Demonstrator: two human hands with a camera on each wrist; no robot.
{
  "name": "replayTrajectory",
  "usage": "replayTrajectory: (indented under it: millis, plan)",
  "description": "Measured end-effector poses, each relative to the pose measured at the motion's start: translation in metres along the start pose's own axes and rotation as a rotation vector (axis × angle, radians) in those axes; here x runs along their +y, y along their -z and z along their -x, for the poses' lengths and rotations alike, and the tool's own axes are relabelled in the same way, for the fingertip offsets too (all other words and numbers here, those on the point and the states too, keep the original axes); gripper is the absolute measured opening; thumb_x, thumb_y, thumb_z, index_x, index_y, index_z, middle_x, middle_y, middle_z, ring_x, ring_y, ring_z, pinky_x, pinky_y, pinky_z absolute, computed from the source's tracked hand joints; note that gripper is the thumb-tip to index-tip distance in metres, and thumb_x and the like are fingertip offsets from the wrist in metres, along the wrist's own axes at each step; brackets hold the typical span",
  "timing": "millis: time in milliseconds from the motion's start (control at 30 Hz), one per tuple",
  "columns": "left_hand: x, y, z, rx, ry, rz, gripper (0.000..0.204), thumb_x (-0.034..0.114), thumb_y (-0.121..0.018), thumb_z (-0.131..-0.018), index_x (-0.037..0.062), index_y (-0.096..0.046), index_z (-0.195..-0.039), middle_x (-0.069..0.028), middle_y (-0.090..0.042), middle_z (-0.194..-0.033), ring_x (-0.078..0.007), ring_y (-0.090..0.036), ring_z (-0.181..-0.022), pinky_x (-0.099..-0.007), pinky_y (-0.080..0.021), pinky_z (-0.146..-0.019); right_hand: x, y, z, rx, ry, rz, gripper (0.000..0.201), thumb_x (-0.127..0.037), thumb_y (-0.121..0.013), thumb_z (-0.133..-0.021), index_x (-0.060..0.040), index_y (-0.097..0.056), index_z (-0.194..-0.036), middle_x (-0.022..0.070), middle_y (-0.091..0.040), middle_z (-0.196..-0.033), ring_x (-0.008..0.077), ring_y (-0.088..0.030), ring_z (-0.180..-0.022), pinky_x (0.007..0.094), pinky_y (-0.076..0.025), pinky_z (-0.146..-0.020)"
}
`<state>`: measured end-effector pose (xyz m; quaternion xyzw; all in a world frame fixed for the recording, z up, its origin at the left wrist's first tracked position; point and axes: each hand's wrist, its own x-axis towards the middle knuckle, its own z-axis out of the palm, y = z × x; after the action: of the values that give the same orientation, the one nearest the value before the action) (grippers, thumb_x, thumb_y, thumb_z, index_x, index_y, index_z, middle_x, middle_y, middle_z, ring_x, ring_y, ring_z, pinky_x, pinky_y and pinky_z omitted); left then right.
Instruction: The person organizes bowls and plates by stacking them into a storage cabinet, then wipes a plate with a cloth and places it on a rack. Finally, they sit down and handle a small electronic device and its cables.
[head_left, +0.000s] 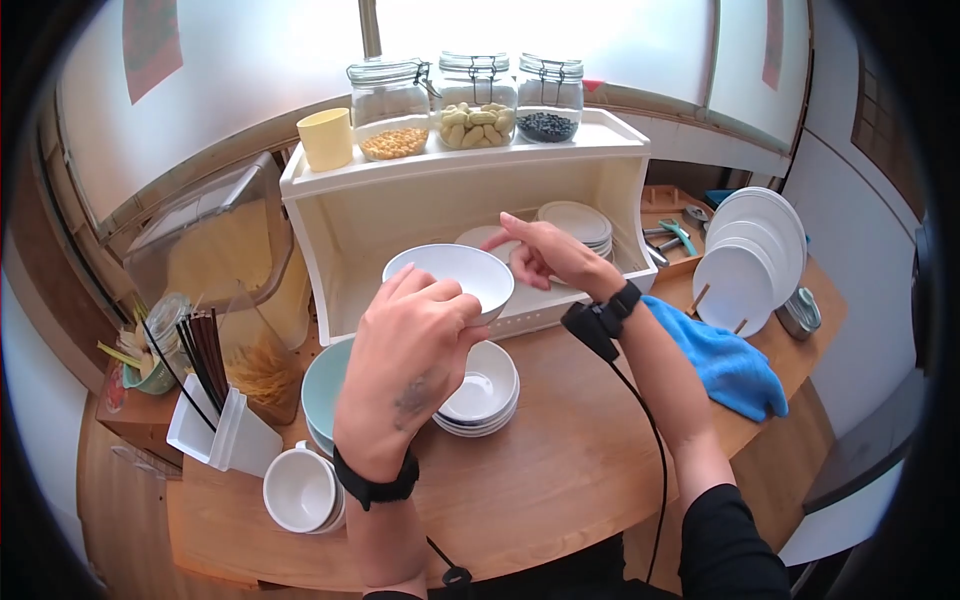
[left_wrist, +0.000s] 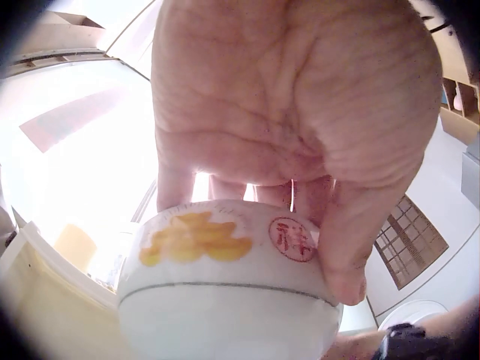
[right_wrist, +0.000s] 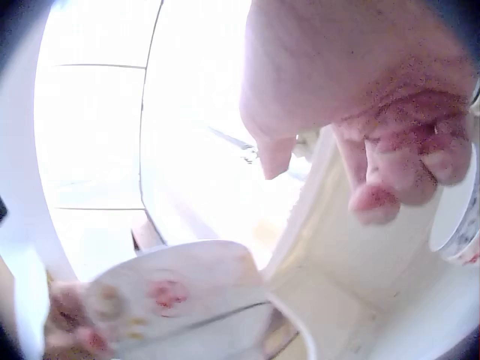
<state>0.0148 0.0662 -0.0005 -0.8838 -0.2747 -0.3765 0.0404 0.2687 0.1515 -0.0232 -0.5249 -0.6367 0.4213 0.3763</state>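
Note:
My left hand (head_left: 405,345) grips a white bowl (head_left: 468,268) at its near rim and holds it in the air before the shelf. A yellow print and a red round mark show on this bowl (left_wrist: 202,259) in the left wrist view, with the thumb against its side. My right hand (head_left: 562,258) hovers just right of the bowl, holding nothing, its index finger stretched out and the others loosely bent. Behind it, small white plates (head_left: 575,217) lie stacked in the white shelf (head_left: 370,215). Below the left hand stand stacked white bowls (head_left: 482,388) and pale green bowls (head_left: 325,385).
Glass jars (head_left: 475,125) and a yellow cup (head_left: 326,140) stand on the shelf top. To the left are white cups (head_left: 300,490) and a white chopstick holder (head_left: 225,430). Upright plates (head_left: 735,285) and a blue cloth (head_left: 725,365) are at the right of the table (head_left: 570,440).

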Motion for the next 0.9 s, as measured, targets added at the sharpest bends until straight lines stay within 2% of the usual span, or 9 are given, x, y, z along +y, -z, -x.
replayTrajectory:
  millis: [33, 133, 233, 333, 400, 467, 533, 800, 900]
  plan:
    - [-0.001, -0.005, -0.001, -0.004, 0.0, 0.005, 0.017, 0.014, -0.079, -0.076, 0.0026, -0.066, -0.078, -0.0091, -0.063, -0.077, -0.0303, -0.058, -0.082, -0.0401, -0.048, -0.077, -0.004, 0.001, 0.01, -0.289, -0.011, -0.201, 0.041, -0.036, -0.056, -0.101, 0.0013, -0.068, -0.11, 0.0003, -0.058, -0.062, 0.006, -0.051, -0.048, 0.0205, -0.038, -0.043]
    - [-0.001, -0.02, -0.005, -0.038, -0.042, 0.001, 0.017, 0.015, -0.079, -0.077, 0.0033, -0.068, -0.08, -0.0068, -0.065, -0.078, -0.0291, -0.059, -0.082, -0.0395, -0.05, -0.078, 0.004, -0.004, 0.013, -0.392, 0.092, -0.093, 0.034, -0.026, -0.057, -0.1, 0.0036, -0.068, -0.113, 0.0033, -0.061, -0.063, 0.0068, -0.055, -0.048, 0.0221, -0.042, -0.044]
    - [0.009, -0.03, -0.007, -0.073, -0.014, -0.114, 0.018, 0.015, -0.078, -0.079, 0.0039, -0.07, -0.09, -0.0074, -0.068, -0.088, -0.0291, -0.061, -0.089, -0.0393, -0.052, -0.082, 0.014, -0.003, 0.005, -0.273, 0.086, -0.089, 0.028, -0.018, -0.057, -0.098, 0.0043, -0.068, -0.111, 0.0038, -0.062, -0.065, 0.0079, -0.056, -0.047, 0.0225, -0.044, -0.044]
    - [0.014, -0.024, -0.006, 0.07, 0.052, -0.056, 0.022, 0.015, -0.076, -0.082, 0.0042, -0.069, -0.1, -0.0095, -0.067, -0.1, -0.0302, -0.063, -0.098, -0.0402, -0.052, -0.085, 0.021, 0.001, -0.015, -0.148, 0.099, -0.016, 0.023, -0.014, -0.055, -0.098, 0.0052, -0.067, -0.104, 0.0051, -0.064, -0.068, 0.0098, -0.059, -0.05, 0.0242, -0.048, -0.046]
    - [0.008, -0.01, 0.001, -0.012, 0.22, -0.095, 0.026, 0.014, -0.074, -0.085, 0.0044, -0.068, -0.108, -0.0119, -0.066, -0.11, -0.032, -0.064, -0.104, -0.0407, -0.052, -0.087, 0.034, 0.0, -0.033, 0.145, 0.116, 0.168, 0.026, -0.011, -0.051, -0.095, 0.0083, -0.067, -0.101, 0.0097, -0.065, -0.068, 0.0143, -0.064, -0.053, 0.0286, -0.053, -0.049]
    - [0.004, 0.003, 0.009, -0.086, 0.327, -0.114, 0.023, 0.014, -0.071, -0.087, 0.0032, -0.069, -0.108, -0.0143, -0.067, -0.11, -0.0337, -0.064, -0.104, -0.041, -0.053, -0.087, 0.043, 0.003, -0.048, 0.208, 0.093, 0.215, 0.025, -0.009, -0.049, -0.093, 0.0103, -0.065, -0.095, 0.0116, -0.066, -0.07, 0.0172, -0.065, -0.056, 0.0312, -0.055, -0.051]
    - [-0.002, 0.01, 0.017, -0.182, 0.517, -0.02, 0.019, 0.015, -0.07, -0.088, 0.0014, -0.065, -0.1, -0.0159, -0.063, -0.097, -0.0355, -0.061, -0.097, -0.044, -0.051, -0.082, 0.05, 0.006, -0.061, 0.268, 0.005, 0.217, 0.024, -0.007, -0.048, -0.092, 0.0109, -0.064, -0.092, 0.0124, -0.067, -0.071, 0.0178, -0.065, -0.055, 0.0323, -0.055, -0.05]
    - [-0.022, -0.007, 0.049, 0.136, 0.275, 0.029, 0.027, 0.012, -0.074, -0.084, 0.0035, -0.059, -0.105, -0.0139, -0.057, -0.091, -0.035, -0.057, -0.087, -0.0437, -0.048, -0.075, 0.074, 0.008, -0.085, 0.316, -0.036, 0.412, 0.027, -0.01, -0.049, -0.089, 0.0101, -0.067, -0.087, 0.0172, -0.068, -0.067, 0.0253, -0.066, -0.052, 0.0361, -0.057, -0.052]
    - [-0.023, -0.005, 0.051, 0.194, 0.237, -0.006, 0.028, 0.01, -0.075, -0.082, 0.0039, -0.059, -0.104, -0.0123, -0.056, -0.09, -0.0335, -0.057, -0.086, -0.0428, -0.047, -0.075, 0.081, 0.017, -0.095, 0.268, -0.101, 0.572, 0.033, -0.019, -0.054, -0.089, 0.0097, -0.068, -0.087, 0.0215, -0.07, -0.074, 0.0326, -0.069, -0.061, 0.0419, -0.06, -0.064]
